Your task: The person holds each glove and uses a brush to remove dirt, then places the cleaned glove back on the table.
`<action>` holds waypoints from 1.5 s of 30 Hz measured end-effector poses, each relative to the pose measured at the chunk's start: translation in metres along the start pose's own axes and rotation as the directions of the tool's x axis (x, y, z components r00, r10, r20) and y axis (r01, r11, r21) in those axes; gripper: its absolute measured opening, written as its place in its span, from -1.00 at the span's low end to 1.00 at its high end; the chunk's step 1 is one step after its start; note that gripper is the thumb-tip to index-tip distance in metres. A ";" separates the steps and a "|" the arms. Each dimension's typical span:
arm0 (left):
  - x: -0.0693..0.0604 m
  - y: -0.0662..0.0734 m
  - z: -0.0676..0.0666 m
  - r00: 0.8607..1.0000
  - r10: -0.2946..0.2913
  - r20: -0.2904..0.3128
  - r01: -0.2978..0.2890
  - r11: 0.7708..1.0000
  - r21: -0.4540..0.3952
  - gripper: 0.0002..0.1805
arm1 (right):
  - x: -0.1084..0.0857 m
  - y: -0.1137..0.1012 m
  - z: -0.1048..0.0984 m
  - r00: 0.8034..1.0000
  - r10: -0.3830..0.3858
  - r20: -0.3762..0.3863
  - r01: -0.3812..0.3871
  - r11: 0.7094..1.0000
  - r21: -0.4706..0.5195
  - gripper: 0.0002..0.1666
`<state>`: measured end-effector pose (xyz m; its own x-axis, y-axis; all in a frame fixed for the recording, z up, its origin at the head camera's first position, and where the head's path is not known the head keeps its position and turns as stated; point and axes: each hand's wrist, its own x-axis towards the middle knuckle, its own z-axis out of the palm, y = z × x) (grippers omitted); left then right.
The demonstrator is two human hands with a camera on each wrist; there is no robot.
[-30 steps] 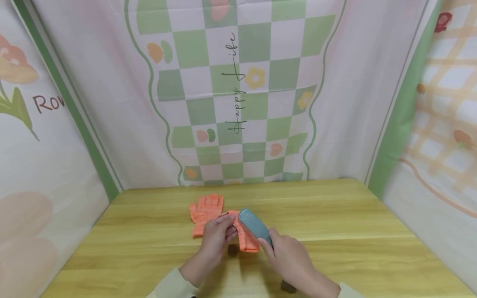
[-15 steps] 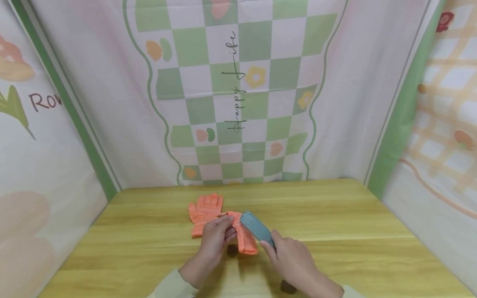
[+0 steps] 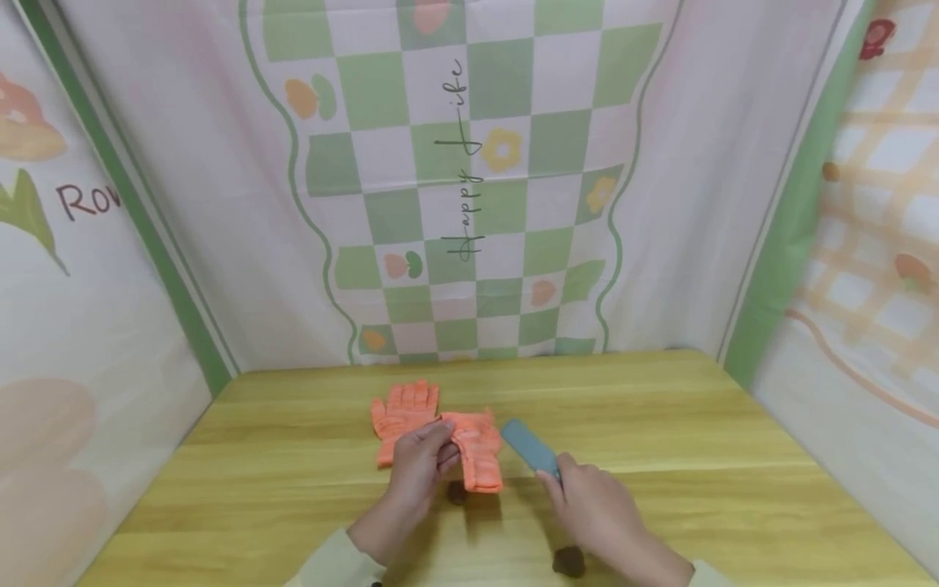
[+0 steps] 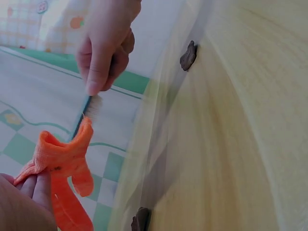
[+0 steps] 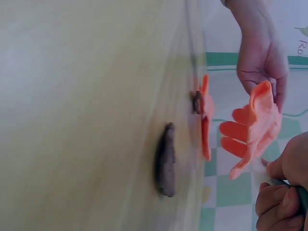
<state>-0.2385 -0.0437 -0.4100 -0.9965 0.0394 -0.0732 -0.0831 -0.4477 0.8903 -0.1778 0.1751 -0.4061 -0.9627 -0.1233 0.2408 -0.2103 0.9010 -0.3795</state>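
Note:
An orange knit glove [image 3: 480, 452] hangs above the table, pinched at one edge by my left hand [image 3: 418, 461]. Its open cuff [image 4: 65, 144] and dangling fingers show in the left wrist view. My right hand [image 3: 597, 505] grips a teal brush [image 3: 530, 447] by its handle, just right of the glove. Pale bristles [image 4: 95, 108] appear beside the glove's edge in the left wrist view; whether they touch it I cannot tell. A second orange glove [image 3: 405, 412] lies flat on the table behind my left hand, its cuff partly covered by that hand.
Two dark brown lumps lie on the wooden table [image 3: 660, 424]: one lump [image 3: 456, 492] below the held glove, the other lump [image 3: 568, 561] near my right forearm. Printed curtains [image 3: 469, 204] close off the back and both sides.
The brush has moved right, off the held glove, and its dotted face has turned out of the head view. More of the held glove now shows, spread wider. My left hand has barely shifted.

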 end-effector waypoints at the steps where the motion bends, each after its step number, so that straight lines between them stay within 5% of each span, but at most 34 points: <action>1: 0.000 0.000 0.000 1.000 -0.002 0.003 0.002 1.000 0.002 -0.84 | 0.001 0.000 -0.001 1.000 -0.002 -0.011 0.002 1.000 -0.003 -0.70; 7: -0.001 -0.002 0.000 1.000 0.001 0.020 -0.001 1.000 0.002 -0.88 | 0.004 -0.009 -0.007 0.997 -0.025 -0.076 0.025 1.000 0.000 -0.68; 18: -0.003 -0.006 0.004 0.999 -0.008 0.053 0.007 1.000 0.021 -0.86 | 0.003 -0.029 -0.004 0.996 -0.071 -0.056 0.074 0.995 0.065 -0.68; 31: -0.006 -0.007 0.001 1.000 0.001 0.012 -0.001 1.000 0.022 -0.80 | -0.001 -0.028 0.008 0.994 -0.097 -0.041 0.099 0.994 0.050 -0.66; 45: -0.005 -0.007 0.001 0.999 -0.007 0.033 0.007 1.000 0.018 -0.80 | -0.003 -0.021 0.007 0.995 -0.101 -0.018 0.101 0.995 0.013 -0.66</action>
<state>-0.2329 -0.0402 -0.4155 -0.9953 0.0722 -0.0649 -0.0898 -0.4313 0.8977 -0.1719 0.1536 -0.4052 -0.9332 -0.2063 0.2941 -0.3091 0.8782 -0.3649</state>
